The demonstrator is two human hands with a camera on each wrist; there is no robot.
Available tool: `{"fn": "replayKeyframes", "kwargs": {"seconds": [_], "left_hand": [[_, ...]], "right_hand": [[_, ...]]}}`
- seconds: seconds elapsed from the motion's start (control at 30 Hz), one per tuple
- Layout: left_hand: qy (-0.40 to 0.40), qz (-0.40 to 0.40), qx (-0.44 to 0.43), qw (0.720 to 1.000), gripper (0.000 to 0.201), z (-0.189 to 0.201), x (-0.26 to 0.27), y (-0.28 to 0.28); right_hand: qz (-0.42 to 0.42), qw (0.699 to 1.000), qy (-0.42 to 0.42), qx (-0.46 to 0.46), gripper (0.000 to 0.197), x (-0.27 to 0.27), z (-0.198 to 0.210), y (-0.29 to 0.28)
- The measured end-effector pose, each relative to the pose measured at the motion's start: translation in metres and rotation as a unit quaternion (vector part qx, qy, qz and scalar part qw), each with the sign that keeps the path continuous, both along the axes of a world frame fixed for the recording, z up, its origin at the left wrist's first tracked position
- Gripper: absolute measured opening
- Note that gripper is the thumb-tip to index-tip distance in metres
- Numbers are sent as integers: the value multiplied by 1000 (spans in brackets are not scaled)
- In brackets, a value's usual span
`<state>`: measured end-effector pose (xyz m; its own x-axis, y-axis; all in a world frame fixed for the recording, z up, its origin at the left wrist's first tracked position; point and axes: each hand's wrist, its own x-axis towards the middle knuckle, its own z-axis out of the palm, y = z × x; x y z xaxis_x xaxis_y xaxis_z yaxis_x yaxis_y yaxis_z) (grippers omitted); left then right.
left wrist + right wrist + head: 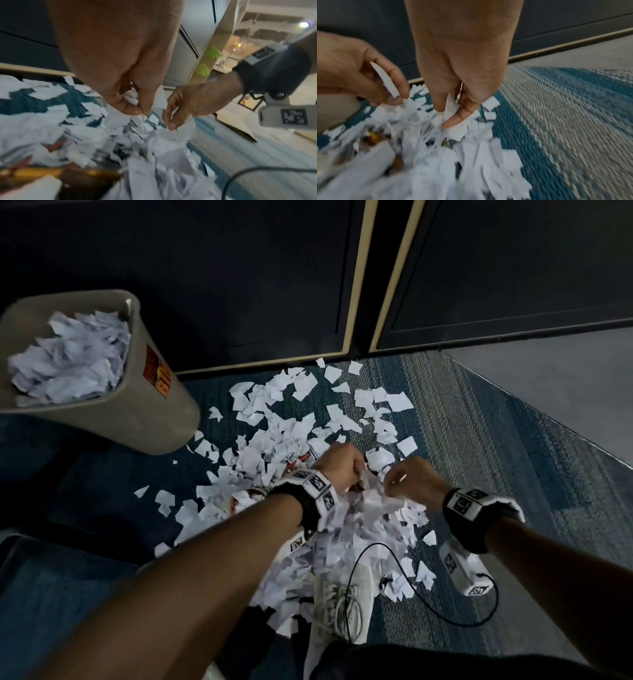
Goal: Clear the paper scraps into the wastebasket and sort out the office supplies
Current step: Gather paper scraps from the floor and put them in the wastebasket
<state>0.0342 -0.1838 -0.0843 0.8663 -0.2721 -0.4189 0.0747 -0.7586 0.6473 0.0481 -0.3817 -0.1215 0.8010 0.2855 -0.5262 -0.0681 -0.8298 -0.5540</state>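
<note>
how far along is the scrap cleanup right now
Done: the grey plastic wastebasket already holds a heap of white paper scraps. In hand: the left hand and right hand each pinch torn white paper scraps from the pile. Left: many scraps still litter the blue woven carpet, and partly buried red and yellow items look unsorted.

torn paper scraps (274,419), woven carpet (479,422)

dim head view | wrist views motion-blurred | wide-angle edge distortion
</note>
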Motion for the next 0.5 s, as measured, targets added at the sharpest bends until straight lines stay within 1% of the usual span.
{"fn": "replayKeyframes", "kwargs": {"seconds": [0.07, 0.13, 0.27, 0.37, 0.43, 0.5], "left_hand": [[-13, 25, -27, 999, 10, 21, 9, 21], [-28, 33, -31, 999, 11, 46, 16, 47], [-79, 25, 9, 997, 8, 106, 26, 108], [-129, 40, 44, 990, 7, 155, 26, 160], [-158, 74, 58, 983, 7, 181, 24, 199], [-180, 142, 50, 972, 6, 201, 21, 239]], "right_hand": [[-10, 1000, -5, 21, 25, 15, 24, 8], [-9, 999, -6, 49, 20, 29, 55, 21], [11, 993, -43, 107, 9, 54, 122, 69], [43, 987, -58, 145, 7, 66, 172, 118], [85, 981, -80, 152, 6, 73, 201, 157], [123, 976, -108, 147, 7, 83, 224, 199]]}}
